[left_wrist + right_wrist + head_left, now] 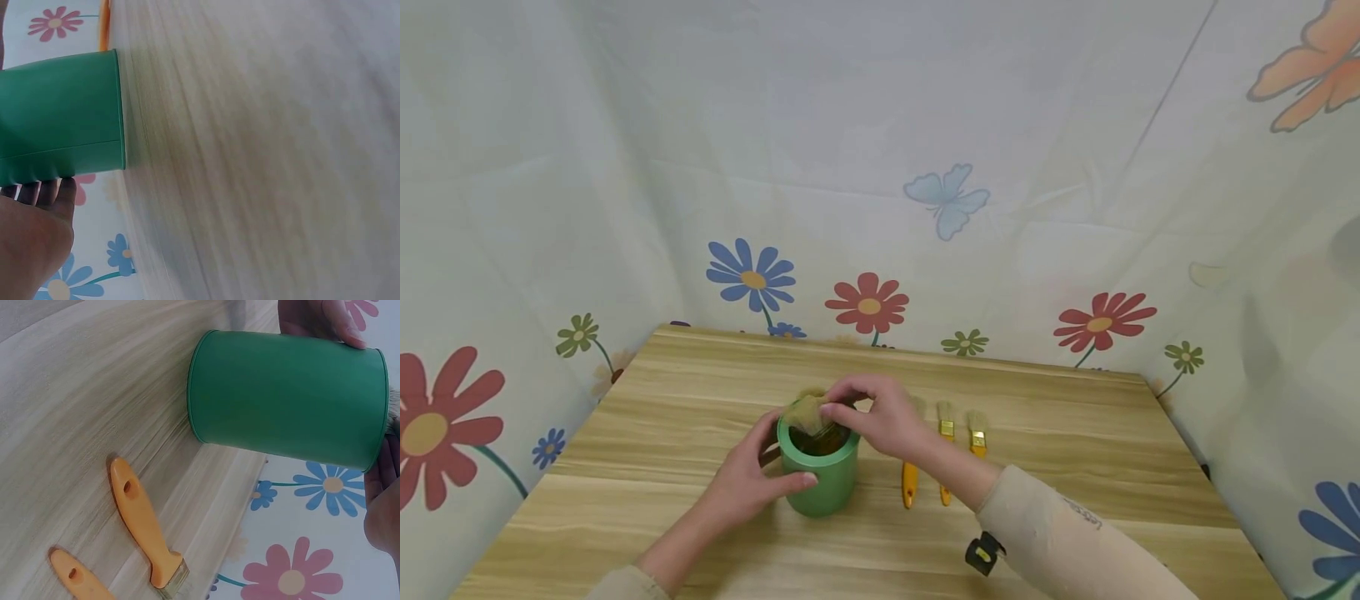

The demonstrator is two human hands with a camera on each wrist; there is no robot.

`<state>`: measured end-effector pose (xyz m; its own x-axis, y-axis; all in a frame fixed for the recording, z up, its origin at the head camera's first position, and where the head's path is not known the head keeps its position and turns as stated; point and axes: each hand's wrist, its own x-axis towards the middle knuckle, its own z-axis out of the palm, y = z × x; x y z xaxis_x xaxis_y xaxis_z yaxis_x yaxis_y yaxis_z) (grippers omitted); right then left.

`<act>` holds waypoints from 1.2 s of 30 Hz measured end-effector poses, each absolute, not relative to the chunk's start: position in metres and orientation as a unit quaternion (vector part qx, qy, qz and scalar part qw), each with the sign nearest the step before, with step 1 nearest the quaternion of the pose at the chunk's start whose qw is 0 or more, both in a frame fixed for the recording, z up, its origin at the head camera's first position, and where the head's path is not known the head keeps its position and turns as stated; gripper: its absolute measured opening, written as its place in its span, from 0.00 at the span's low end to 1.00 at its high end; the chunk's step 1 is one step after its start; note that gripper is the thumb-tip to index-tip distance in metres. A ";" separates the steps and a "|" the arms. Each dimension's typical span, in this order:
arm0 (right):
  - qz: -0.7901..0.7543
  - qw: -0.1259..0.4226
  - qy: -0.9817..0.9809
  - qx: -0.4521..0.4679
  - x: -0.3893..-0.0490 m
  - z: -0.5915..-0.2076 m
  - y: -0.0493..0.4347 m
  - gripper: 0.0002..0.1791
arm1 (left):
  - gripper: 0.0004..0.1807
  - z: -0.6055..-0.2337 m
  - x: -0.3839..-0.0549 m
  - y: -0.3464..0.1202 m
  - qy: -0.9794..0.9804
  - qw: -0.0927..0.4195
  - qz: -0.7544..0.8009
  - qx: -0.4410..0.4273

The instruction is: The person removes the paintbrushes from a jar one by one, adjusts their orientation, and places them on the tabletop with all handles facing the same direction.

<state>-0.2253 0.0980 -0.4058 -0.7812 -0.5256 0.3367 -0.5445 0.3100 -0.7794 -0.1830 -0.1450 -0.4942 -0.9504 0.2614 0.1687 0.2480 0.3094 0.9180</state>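
A green cylindrical pot (823,487) stands upright on the wooden table, its mouth facing up. My left hand (741,483) is curled round its left side, the thumb on the near wall and the fingers behind. In the left wrist view, fingertips of the left hand (40,231) touch the green wall. Pale bristles of a paintbrush (803,414) rise from the pot's mouth; its handle is hidden inside. My right hand (880,412) pinches these bristles between thumb and fingers over the rim. In the right wrist view, the right hand (384,515) is partly cut off beside the pot's rim.
To the right of the pot lie three paintbrushes with orange handles: the nearest paintbrush (910,483), a middle paintbrush (947,427) and a right paintbrush (977,439), partly behind my right forearm. A flowered cloth (850,200) hangs behind the wooden table (700,383).
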 end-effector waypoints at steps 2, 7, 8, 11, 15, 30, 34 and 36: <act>0.492 0.018 -0.809 0.323 -0.226 -0.407 0.099 0.03 | 0.49 -0.494 -0.183 -0.145 0.810 0.005 0.566 0.157; 0.507 0.026 -0.803 0.311 -0.226 -0.406 0.099 0.04 | 0.50 -0.494 -0.183 -0.145 0.809 0.008 0.567 0.155; 0.511 0.024 -0.803 0.307 -0.225 -0.406 0.099 0.04 | 0.50 -0.493 -0.183 -0.145 0.808 0.009 0.568 0.154; 0.520 0.019 -0.802 0.293 -0.224 -0.405 0.099 0.05 | 0.49 -0.493 -0.182 -0.145 0.808 0.013 0.569 0.151; 0.530 0.016 -0.802 0.276 -0.224 -0.405 0.100 0.07 | 0.49 -0.492 -0.182 -0.145 0.808 0.012 0.569 0.152; 0.577 0.027 -0.783 0.232 -0.228 -0.412 0.114 0.07 | 0.51 -0.492 -0.184 -0.145 0.808 0.009 0.569 0.156; 0.612 0.020 -0.761 0.215 -0.227 -0.411 0.114 0.07 | 0.50 -0.491 -0.184 -0.145 0.807 0.009 0.569 0.158; 0.621 0.016 -0.755 0.210 -0.227 -0.409 0.113 0.08 | 0.50 -0.491 -0.184 -0.145 0.806 0.008 0.571 0.158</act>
<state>-0.2275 0.1126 -0.4091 -0.9110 -0.2979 0.2851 -0.3371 0.1398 -0.9310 -0.1838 -0.1451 -0.4906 -0.9501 0.2639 0.1666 0.2447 0.2987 0.9224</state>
